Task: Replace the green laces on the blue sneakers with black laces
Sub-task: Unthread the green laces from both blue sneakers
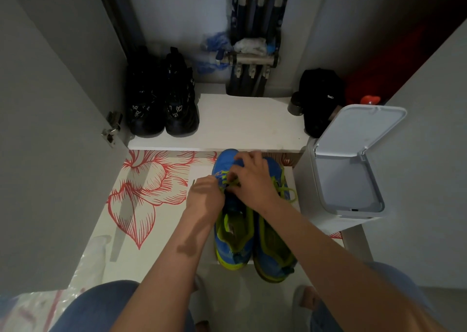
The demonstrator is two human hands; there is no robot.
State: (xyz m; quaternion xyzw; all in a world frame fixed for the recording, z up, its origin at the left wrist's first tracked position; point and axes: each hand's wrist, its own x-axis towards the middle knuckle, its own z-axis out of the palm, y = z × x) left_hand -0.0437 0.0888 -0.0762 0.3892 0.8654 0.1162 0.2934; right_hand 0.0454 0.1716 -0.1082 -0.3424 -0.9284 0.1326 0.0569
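Note:
Two blue sneakers with lime-green trim stand side by side on the floor, toes pointing away from me. Both my hands are over the left sneaker [232,233]. My left hand [206,195] is curled at the lace area and pinches the green lace [231,183]. My right hand [252,177] reaches across the toe and also pinches that lace near the eyelets. The right sneaker [274,250] has its green lace [286,191] threaded, with loops hanging to the right. No black lace is in view.
A white bin [351,169] with its lid open stands right of the sneakers. A pair of black sneakers [161,104] sits on a white shelf [240,121], with a black bag [319,99] at its right. A flower-patterned mat [151,187] lies to the left. My knees are at the bottom.

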